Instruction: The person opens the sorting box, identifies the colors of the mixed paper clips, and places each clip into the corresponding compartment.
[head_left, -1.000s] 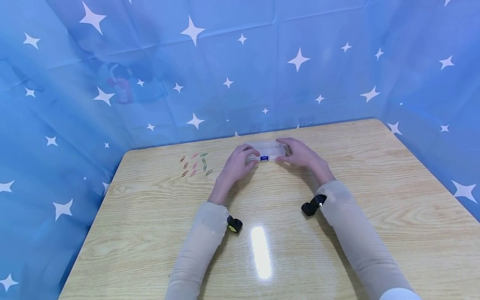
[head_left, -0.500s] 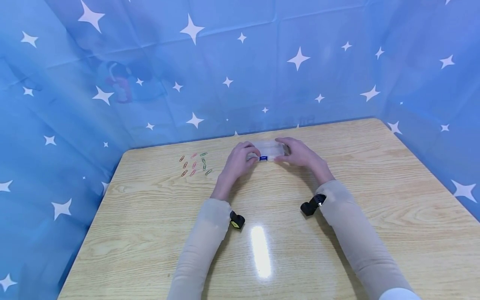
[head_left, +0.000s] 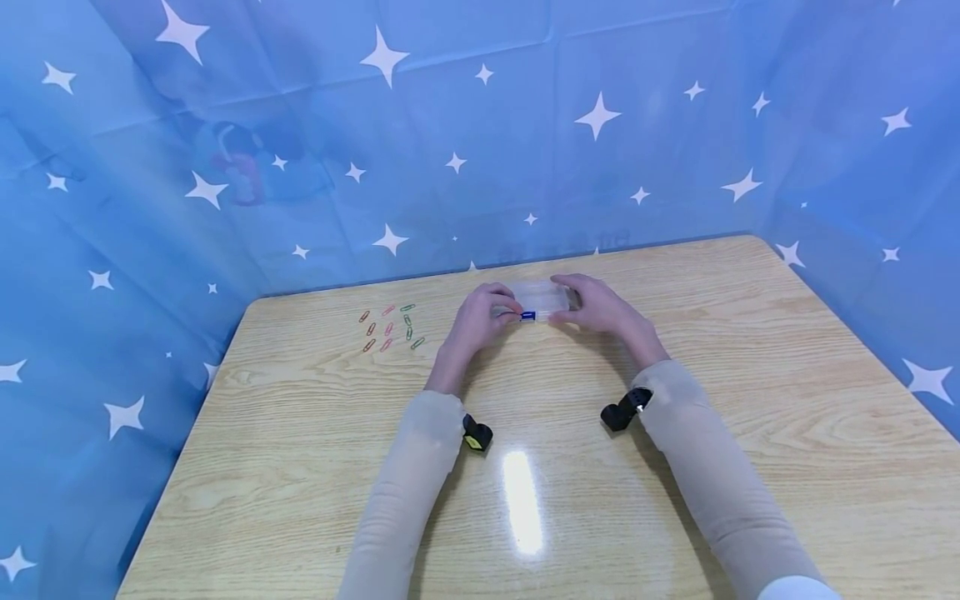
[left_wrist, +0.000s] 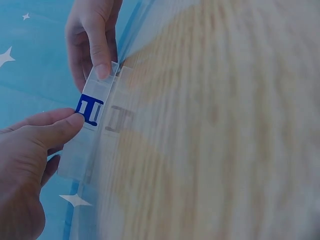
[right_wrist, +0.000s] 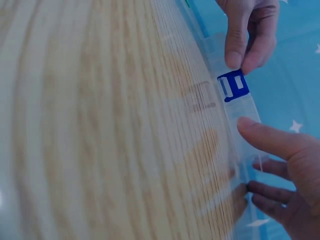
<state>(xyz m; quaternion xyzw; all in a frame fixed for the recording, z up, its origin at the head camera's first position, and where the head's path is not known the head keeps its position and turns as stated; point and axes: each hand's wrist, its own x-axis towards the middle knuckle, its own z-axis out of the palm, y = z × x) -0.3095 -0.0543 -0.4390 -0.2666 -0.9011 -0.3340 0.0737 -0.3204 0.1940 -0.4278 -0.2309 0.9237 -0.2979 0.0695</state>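
Note:
A low, clear plastic box (head_left: 543, 293) lies near the far edge of the table, with a blue latch (left_wrist: 90, 110) at the middle of its front side. My left hand (head_left: 477, 320) pinches at the left end of the latch, thumb and index fingertip together there. At the box's right end, my right hand (head_left: 600, 305) grips it, the thumb against the front wall and the other fingers reaching round behind. In the right wrist view both hands flank the latch (right_wrist: 233, 85). The box's interior is too blurred to make out.
Left of the box, several small paper clips (head_left: 388, 329) lie in rough columns of red, pink and green on the wooden table (head_left: 300, 450). A blue cloth with white stars (head_left: 480, 125) hangs right behind the table's far edge.
My left hand has shifted slightly right along the box's front, its fingertips coming together at the blue latch. The right hand and the paper clips have stayed put.

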